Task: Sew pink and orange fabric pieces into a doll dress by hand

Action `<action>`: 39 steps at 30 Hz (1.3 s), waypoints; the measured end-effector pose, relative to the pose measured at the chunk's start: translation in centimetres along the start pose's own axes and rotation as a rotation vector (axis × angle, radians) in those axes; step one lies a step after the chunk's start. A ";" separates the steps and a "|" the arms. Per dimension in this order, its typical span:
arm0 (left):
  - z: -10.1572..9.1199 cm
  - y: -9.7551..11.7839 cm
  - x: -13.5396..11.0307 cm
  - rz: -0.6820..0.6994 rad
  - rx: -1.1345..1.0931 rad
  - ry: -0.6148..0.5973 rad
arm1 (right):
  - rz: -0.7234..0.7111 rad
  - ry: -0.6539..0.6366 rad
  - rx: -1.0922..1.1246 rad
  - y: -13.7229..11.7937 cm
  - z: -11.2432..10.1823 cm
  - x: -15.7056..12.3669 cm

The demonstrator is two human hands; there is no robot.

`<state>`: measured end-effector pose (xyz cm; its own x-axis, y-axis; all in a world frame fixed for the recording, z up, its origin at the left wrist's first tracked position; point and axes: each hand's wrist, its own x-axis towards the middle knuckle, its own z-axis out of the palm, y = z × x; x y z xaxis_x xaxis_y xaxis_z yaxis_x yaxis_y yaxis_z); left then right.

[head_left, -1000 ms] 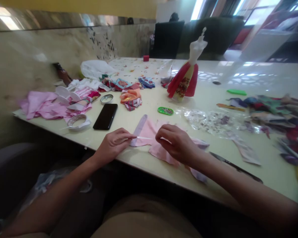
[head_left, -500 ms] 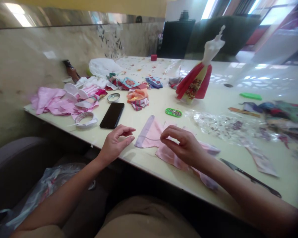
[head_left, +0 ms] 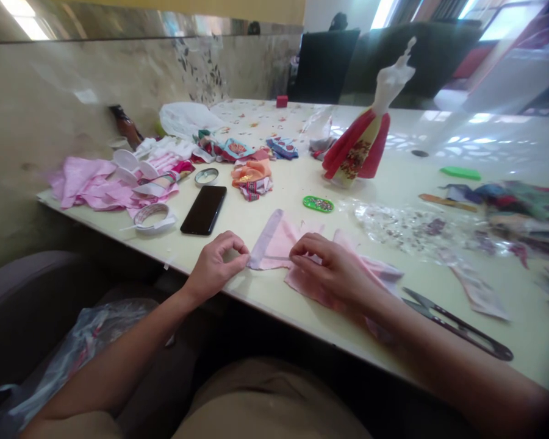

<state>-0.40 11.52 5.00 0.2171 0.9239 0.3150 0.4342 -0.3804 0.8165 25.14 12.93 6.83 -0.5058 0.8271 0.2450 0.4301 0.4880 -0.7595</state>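
A pink cloth with a lavender edge band (head_left: 274, 244) lies flat on the pale table (head_left: 521, 347), near its front edge. My right hand (head_left: 327, 268) presses down on the cloth, its fingers pinched together over a thin thread line. My left hand (head_left: 217, 265) is curled at the cloth's left corner, with fingertips at the edge. Whether those fingertips grip anything is hidden. Black thread snips (head_left: 457, 326) lie to the right of my right hand, and a black smartphone (head_left: 204, 210) lies left of my left hand.
A dress form in a red and gold garment (head_left: 361, 143) stands beyond the cloth. Pink fabric (head_left: 86, 183), a tape roll (head_left: 152, 218), a small round tin (head_left: 206, 177), a sequin-filled plastic bag (head_left: 416, 228) and colourful scraps (head_left: 526, 207) cover much of the table.
My left hand has closed and moved right to the cloth's corner. My right hand has lowered onto the cloth. The snips now show fully at lower right.
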 end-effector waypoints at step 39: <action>0.5 -0.6 -1.2 -0.078 0.219 0.217 | 0.219 -0.135 -0.117 -0.3 1.1 1.7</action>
<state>-0.50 10.61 3.88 -0.0057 0.9285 0.3712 0.6255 -0.2863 0.7258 23.29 13.92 6.82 -0.4826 0.8758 -0.0060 0.6198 0.3367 -0.7088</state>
